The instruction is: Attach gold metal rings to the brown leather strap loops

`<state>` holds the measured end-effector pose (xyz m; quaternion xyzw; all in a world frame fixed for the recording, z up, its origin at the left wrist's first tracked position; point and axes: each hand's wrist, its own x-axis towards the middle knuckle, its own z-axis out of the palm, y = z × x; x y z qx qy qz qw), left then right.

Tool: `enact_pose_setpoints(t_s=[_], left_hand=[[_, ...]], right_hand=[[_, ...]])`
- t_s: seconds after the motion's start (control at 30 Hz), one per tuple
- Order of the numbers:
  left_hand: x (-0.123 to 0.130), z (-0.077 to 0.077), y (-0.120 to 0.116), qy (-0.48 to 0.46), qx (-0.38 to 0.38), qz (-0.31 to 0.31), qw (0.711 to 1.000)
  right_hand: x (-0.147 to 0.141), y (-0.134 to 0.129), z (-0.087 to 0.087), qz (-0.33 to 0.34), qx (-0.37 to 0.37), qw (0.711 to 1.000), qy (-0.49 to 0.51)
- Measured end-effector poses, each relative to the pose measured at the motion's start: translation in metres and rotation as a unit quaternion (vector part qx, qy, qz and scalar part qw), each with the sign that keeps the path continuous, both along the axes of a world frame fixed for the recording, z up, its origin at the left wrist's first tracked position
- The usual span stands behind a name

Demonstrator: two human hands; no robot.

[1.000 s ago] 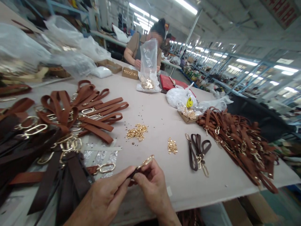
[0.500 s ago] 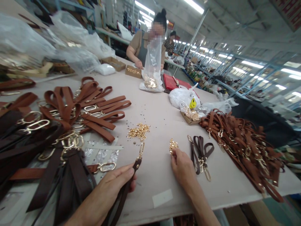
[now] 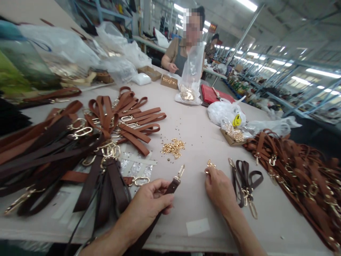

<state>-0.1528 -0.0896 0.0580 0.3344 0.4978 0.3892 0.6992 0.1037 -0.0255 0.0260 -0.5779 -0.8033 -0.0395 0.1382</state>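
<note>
My left hand [image 3: 154,199] grips a dark brown leather strap [image 3: 172,185] near its end. A gold snap hook [image 3: 181,172] points up and away from that end. The fingers of my right hand [image 3: 220,186] are closed at a small pile of gold metal pieces [image 3: 211,163]. What lies between those fingertips is too small to make out. A larger pile of gold fittings [image 3: 173,148] is spread on the table beyond my left hand. Right of my right hand lie a few dark brown wrist straps [image 3: 243,176] with gold hooks.
Brown and dark straps [image 3: 112,177] with gold rings cover the left side. A heap of brown straps [image 3: 290,170] lies at the right. A cardboard box [image 3: 231,138] and a plastic bag [image 3: 188,96] stand farther back. A person [image 3: 173,53] sits across the table [image 3: 197,202].
The view has shifted left, so things appear farther right. My left hand still holds the strap, now turned slightly. My right hand covers more of the small gold pile. The person's hand opposite has risen.
</note>
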Motion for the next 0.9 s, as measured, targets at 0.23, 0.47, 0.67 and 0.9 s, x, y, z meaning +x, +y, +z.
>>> enact_pose_setpoints(t_s=[0.23, 0.47, 0.67, 0.9], left_hand=[[0.001, -0.006, -0.001, 0.059, 0.055, 0.010, 0.997], [0.003, -0.005, -0.006, 0.089, 0.129, 0.019, 0.988], [0.000, -0.007, -0.012, 0.188, 0.225, 0.028, 0.956], [0.000, -0.007, -0.018, 0.239, 0.285, 0.035, 0.928]], right_hand=[[-0.026, -0.027, 0.008, 0.011, -0.044, 0.970, 0.239], [-0.090, -0.065, 0.020, 0.107, -0.050, 0.905, 0.408], [-0.095, -0.068, 0.019, 0.115, -0.025, 0.907, 0.404], [-0.103, -0.074, 0.012, 0.015, -0.087, 0.827, 0.555]])
